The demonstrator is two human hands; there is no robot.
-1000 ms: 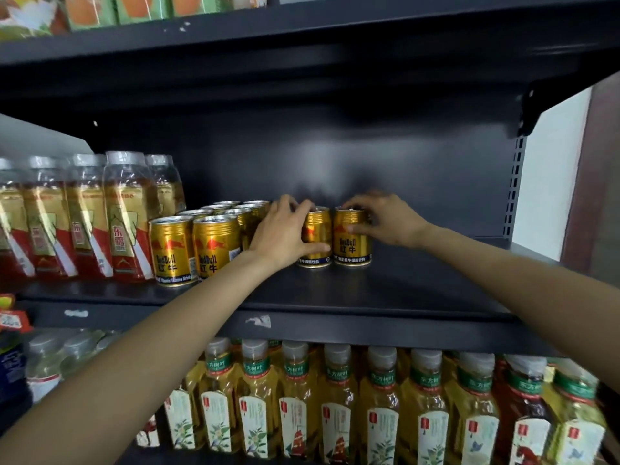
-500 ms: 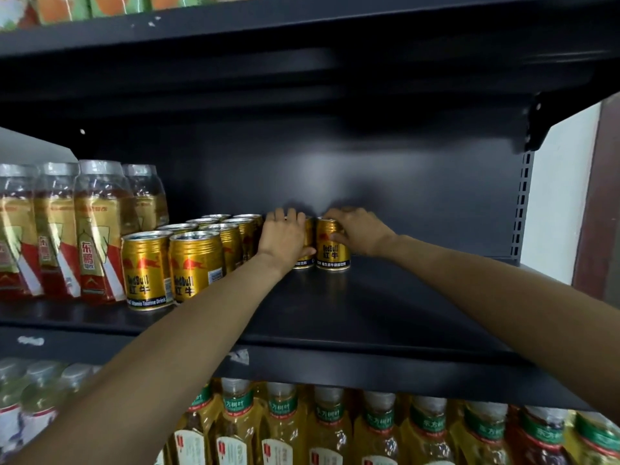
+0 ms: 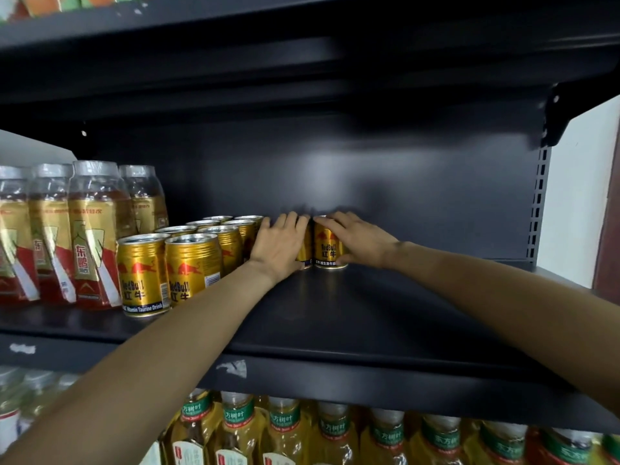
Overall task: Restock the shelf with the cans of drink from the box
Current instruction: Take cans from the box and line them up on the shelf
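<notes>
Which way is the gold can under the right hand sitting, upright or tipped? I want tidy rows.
Upright. The gold can stands on its base on the shelf, label reading level, with the right hand wrapped round it.

Over the last second I have pushed both cans deeper along the shelf (image 3: 352,317), right up to its back wall. My left hand (image 3: 280,245) now hides most of the left can (image 3: 306,250), and my right hand (image 3: 360,238) covers the top of the right can (image 3: 327,246).
</notes>
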